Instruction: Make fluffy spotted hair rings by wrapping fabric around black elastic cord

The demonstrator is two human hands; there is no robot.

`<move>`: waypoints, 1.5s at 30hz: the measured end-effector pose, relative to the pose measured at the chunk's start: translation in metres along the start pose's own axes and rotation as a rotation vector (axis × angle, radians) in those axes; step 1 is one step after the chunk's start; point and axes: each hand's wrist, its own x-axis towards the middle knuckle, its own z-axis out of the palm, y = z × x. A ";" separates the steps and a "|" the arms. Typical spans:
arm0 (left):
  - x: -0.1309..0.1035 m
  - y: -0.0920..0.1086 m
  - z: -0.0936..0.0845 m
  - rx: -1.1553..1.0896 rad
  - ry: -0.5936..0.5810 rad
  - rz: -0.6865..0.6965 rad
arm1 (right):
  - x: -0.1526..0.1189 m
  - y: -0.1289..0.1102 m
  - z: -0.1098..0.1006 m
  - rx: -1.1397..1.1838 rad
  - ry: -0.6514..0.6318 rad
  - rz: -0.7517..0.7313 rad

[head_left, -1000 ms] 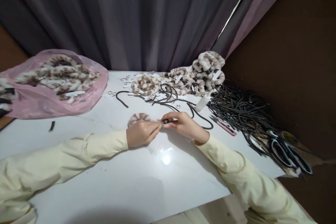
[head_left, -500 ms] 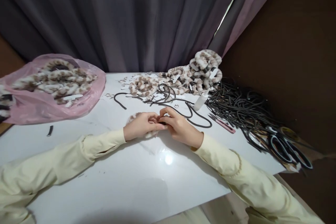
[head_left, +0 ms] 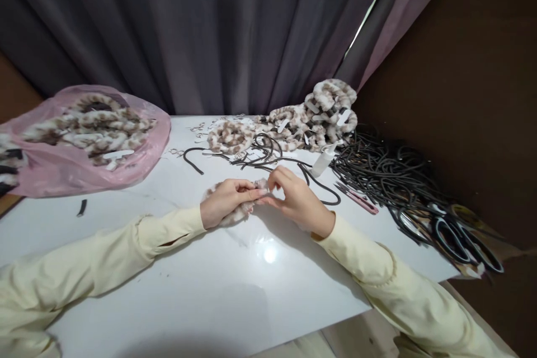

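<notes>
Left hand [head_left: 223,202] pinches the curved furry piece [head_left: 235,216], end rightward; right hand [head_left: 300,202] half-curled, grip unclear

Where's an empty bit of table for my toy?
The white table is bare between the left sleeve and right sleeve, bar tiny specks. A smaller patch lies between the pink bag and left sleeve. Crowded: furry rings at the back, black cords and scissors at right.
</notes>
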 end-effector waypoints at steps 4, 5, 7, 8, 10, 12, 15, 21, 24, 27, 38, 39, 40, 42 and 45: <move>-0.002 -0.001 0.004 0.032 0.111 0.039 | -0.001 -0.006 -0.001 0.140 -0.328 0.266; -0.003 -0.001 0.005 0.046 0.125 0.052 | 0.000 -0.008 0.000 0.231 -0.402 0.343; -0.003 -0.002 0.005 0.061 0.133 0.081 | 0.001 -0.012 0.003 0.432 -0.494 0.483; -0.003 -0.003 0.005 0.063 0.131 0.091 | 0.002 -0.014 0.004 0.527 -0.510 0.544; -0.002 -0.003 0.005 0.067 0.121 0.099 | 0.003 -0.015 0.006 0.672 -0.501 0.626; -0.002 -0.003 0.004 0.085 0.116 0.104 | 0.003 -0.016 0.005 0.735 -0.487 0.649; -0.001 -0.004 0.003 0.128 0.112 0.127 | 0.003 -0.016 0.001 0.670 -0.480 0.595; -0.002 -0.007 0.000 0.158 0.102 0.073 | 0.001 -0.014 0.001 0.171 -0.302 0.300; -0.003 -0.007 0.001 0.141 0.114 0.053 | -0.001 -0.012 0.004 0.000 -0.252 0.213; -0.002 -0.006 0.003 0.056 0.107 0.023 | -0.002 -0.011 0.004 -0.111 -0.264 0.191; 0.002 -0.008 0.001 -0.095 0.081 -0.044 | -0.004 -0.009 0.002 -0.285 -0.306 0.138; 0.002 -0.007 0.001 -0.086 0.073 -0.039 | -0.004 -0.007 0.002 -0.262 -0.310 0.139; 0.002 -0.007 0.000 -0.075 0.066 -0.037 | -0.004 -0.005 0.003 -0.236 -0.311 0.144; 0.003 -0.006 -0.001 -0.044 0.056 -0.040 | -0.003 -0.003 0.003 -0.178 -0.312 0.154; 0.004 -0.005 -0.003 0.015 0.052 -0.024 | -0.003 -0.004 0.004 -0.111 -0.334 0.135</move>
